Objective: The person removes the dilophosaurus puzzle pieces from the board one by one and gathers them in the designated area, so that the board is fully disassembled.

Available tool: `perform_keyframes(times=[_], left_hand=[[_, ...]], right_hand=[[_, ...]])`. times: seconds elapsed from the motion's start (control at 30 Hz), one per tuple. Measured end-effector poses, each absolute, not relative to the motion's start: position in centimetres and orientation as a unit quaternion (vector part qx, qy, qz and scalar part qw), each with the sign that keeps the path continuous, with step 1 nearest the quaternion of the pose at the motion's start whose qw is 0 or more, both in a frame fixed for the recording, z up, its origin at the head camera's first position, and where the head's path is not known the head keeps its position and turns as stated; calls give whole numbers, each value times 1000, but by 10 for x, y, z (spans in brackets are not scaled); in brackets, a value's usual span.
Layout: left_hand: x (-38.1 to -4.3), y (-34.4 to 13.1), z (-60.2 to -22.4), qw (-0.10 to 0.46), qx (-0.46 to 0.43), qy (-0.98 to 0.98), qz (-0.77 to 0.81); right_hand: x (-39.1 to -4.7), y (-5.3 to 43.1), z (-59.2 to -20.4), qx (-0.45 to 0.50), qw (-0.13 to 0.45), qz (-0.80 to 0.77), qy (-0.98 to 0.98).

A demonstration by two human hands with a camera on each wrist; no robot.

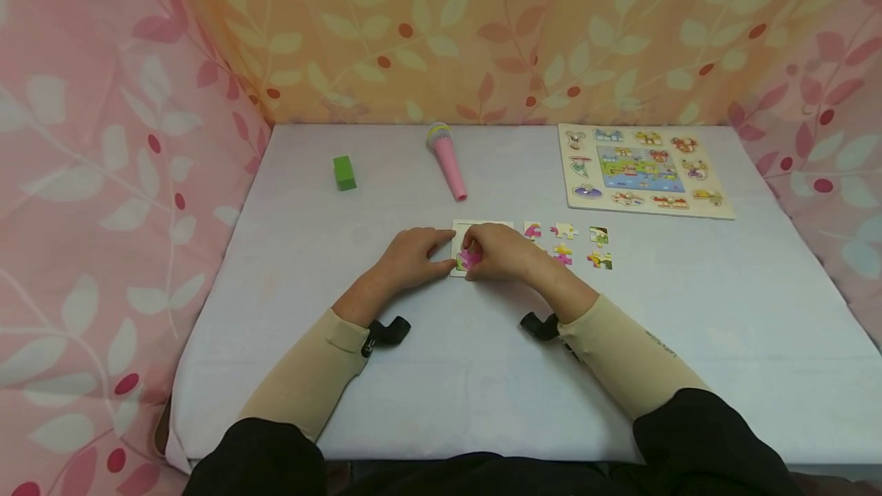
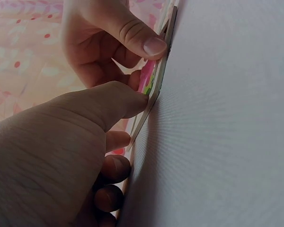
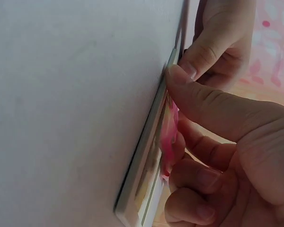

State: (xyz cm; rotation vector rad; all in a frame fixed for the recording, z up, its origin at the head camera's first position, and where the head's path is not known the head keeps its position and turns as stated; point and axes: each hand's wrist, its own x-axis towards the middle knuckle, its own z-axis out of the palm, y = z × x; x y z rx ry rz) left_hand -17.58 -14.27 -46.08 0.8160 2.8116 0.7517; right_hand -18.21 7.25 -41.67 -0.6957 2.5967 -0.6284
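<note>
A small puzzle tray [image 1: 486, 223] with a pale rim lies in front of me on the table. My left hand [image 1: 413, 259] rests at its left edge, thumb and forefinger fairly straight against the rim. My right hand [image 1: 506, 251] is over the tray, its thumb by the near edge and its fingers curled at a pink puzzle piece [image 3: 168, 137]. In the left wrist view pink and green puzzle artwork [image 2: 147, 82] shows between the two hands. The right hand hides much of the tray's inside.
Right of the tray lie several loose puzzle pieces [image 1: 599, 260] in rows, partly behind the right hand. Farther back are a green block [image 1: 344, 173], a pink toy microphone [image 1: 451, 163] and a wooden knob puzzle board [image 1: 696, 210]. Patterned curtains [image 1: 482, 37] enclose the table [image 1: 441, 373].
</note>
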Motion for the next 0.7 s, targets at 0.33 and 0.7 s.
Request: perform_keyframes(times=[0.33,0.7], left_hand=[[-175,-142,-460,58,272,927,253],[-176,-143,-460,57,272,927,250]], right_hand=[[-184,77,-413,-264,182,-214,923],[-185,79,-414,-277,178,-191,925]])
